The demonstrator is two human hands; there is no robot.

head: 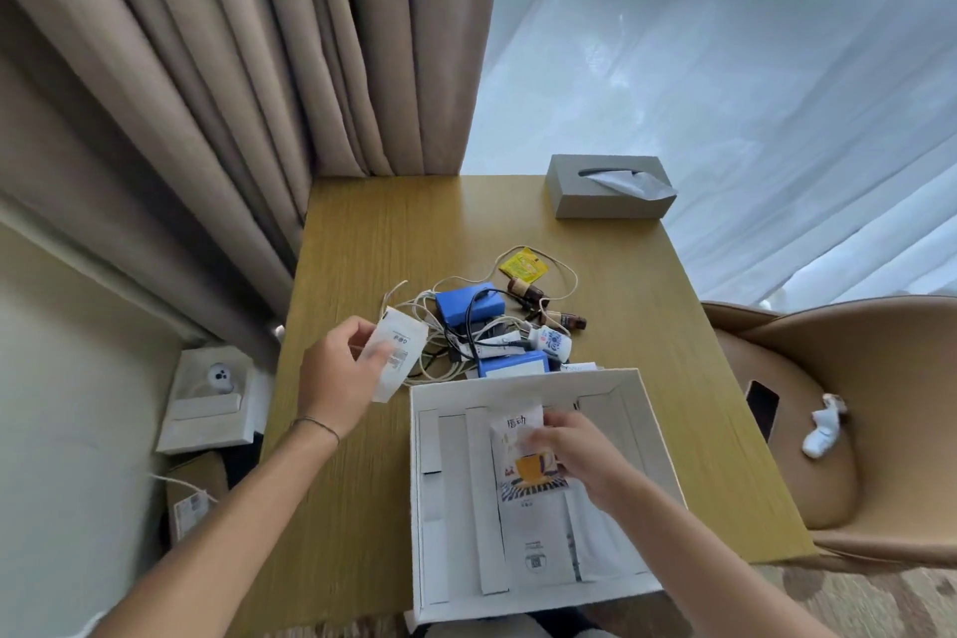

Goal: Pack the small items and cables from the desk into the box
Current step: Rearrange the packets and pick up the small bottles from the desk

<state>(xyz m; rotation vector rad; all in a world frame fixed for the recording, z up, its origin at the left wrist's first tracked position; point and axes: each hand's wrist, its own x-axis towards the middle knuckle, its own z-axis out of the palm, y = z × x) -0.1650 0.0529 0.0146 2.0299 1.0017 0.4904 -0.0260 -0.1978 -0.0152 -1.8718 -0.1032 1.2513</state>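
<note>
Box: white, open-topped, at near edge of wooden desk, right of centre, long axis running near-to-far, near end overhanging the desk edge. White cardboard dividers inside, strips lying along the same near-far axis. Right hand inside box, fingers curled round top part of printed sachet with yellow cup graphic; sachet long axis near-far, printed top end pointing away toward the clutter, lower end over a white leaflet on box floor. Left hand above desk just left of box's far corner, pinching white packet; packet tilted, long axis roughly diagonal, upper end toward far-right, lower end near box corner. Thin band on left wrist. Clutter pile just beyond box's far wall: tangled white cables, black cable, blue block on top of tangle, second blue block touching or just behind box wall, small blue-and-white bottle, brown vials, yellow sachet at far side. Grey tissue box at far right corner of desk, well apart from pile. Tan chair right of desk, white item on seat. Beige curtain behind left.
</note>
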